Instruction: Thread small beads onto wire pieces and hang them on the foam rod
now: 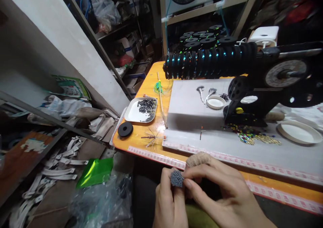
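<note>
Close to my body, below the table's front edge, my left hand [170, 201] is closed around a tight bundle of small dark grey tips [177, 179]. The tips face up between thumb and fingers, and the lower part of the bundle is hidden in the hand. My right hand [217, 187] pinches with thumb and forefinger at the right side of the bundle; whether it grips a single piece I cannot make out. One right finger is wrapped in tan tape [198, 159]. Similar dark-headed bunches with pale stems [200, 92] lie on the grey board.
A white tray [131, 111] of small black pieces and a black foam ring [125, 129] sit on the left. A black machine carrying a row of spools [209, 63] spans the board. Scattered beads [252, 136], white dishes [216, 102] and measuring tapes [156, 156] lie around.
</note>
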The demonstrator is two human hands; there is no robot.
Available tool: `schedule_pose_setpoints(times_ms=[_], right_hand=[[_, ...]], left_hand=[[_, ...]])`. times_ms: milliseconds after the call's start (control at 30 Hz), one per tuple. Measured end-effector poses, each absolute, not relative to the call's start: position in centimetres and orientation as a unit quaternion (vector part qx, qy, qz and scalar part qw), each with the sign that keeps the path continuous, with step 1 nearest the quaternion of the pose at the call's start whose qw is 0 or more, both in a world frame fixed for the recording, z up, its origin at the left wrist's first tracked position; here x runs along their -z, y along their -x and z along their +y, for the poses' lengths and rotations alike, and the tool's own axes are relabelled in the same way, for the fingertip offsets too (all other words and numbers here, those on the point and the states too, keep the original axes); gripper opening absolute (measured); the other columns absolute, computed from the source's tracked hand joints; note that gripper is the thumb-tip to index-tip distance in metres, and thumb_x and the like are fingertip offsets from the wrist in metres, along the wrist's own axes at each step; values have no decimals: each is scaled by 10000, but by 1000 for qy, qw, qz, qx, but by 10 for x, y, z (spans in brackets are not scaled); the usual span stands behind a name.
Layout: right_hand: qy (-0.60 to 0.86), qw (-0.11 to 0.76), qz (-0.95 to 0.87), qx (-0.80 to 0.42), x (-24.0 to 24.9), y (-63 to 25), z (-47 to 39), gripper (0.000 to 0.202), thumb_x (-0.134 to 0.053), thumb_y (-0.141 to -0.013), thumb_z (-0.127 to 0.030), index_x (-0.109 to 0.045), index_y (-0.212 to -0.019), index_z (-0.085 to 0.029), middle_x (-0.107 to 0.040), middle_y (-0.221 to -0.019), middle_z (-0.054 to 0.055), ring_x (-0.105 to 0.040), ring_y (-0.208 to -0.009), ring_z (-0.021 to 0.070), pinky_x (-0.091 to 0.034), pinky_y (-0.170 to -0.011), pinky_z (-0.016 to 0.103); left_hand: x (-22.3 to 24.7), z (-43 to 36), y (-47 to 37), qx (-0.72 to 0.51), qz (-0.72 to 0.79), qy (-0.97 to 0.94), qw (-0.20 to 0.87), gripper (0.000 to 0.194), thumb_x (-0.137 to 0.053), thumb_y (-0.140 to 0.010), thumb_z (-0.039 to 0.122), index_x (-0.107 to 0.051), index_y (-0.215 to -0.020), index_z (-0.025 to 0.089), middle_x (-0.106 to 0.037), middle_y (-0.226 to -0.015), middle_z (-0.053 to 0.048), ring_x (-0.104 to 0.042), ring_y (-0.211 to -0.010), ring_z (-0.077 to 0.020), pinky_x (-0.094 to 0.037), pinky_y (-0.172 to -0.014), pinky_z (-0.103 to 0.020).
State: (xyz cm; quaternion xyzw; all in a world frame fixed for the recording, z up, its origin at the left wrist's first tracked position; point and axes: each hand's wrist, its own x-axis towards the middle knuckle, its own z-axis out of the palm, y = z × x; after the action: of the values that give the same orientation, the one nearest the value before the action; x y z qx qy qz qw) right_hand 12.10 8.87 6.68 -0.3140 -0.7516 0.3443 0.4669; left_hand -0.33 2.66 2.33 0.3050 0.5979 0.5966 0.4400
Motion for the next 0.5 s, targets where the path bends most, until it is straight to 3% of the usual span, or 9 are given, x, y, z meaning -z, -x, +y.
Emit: schedule_pose_setpoints(times_ms=[267,500], right_hand=[[299,471,-770,-310,-62,-122,89,195,-572,-858,-42,-653,-941,-198,-616,-812,20,-638,-750,97,-532,-653,158],[307,444,-808,-238,-58,-130,85,204,-575,-854,-39,-676,-948,-189,-603,-814,34,-626,-744,100,-524,-640,161]], left_hand=[[-33,30,-5,-671,482,-233,513,291,-655,-872,440,-528,-758,205,-501,-626,44,-438,-555,-81,-365,-536,-168],[-32,29,0,-717,451,-311,431,198,-564,-953,323,-526,-791,215,-493,-632,50,-433,-592,-92,-329,-586,-207]])
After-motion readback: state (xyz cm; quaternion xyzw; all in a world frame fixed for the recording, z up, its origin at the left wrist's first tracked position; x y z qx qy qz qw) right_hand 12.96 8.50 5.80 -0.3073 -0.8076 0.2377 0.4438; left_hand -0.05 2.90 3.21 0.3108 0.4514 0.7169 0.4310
